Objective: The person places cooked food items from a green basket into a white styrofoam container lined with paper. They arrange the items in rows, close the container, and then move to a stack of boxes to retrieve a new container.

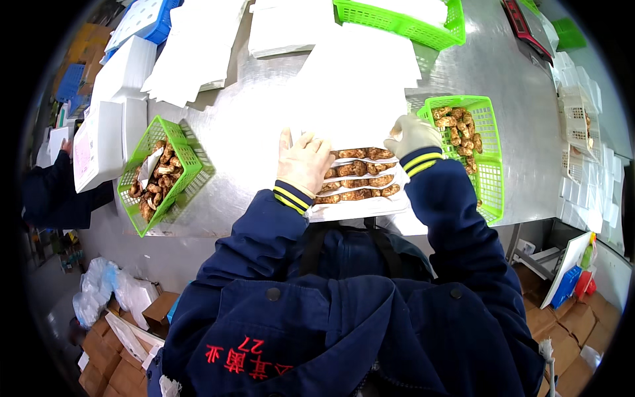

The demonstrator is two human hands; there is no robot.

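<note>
White-gloved left hand [303, 162] and right hand [411, 134] rest flat, gripping nothing, on the mushroom tray [360, 206]; green basket [491, 173] just right of it.

Tray [360, 206] of mushrooms [360, 178] at 6 o'clock on the surface [503, 79], paper [357, 99] just behind it at 12, one basket [493, 159] at 3, another [192, 165] at 9, a third [397, 23] far at 12, boxes [116, 126] beyond at 9.
</note>
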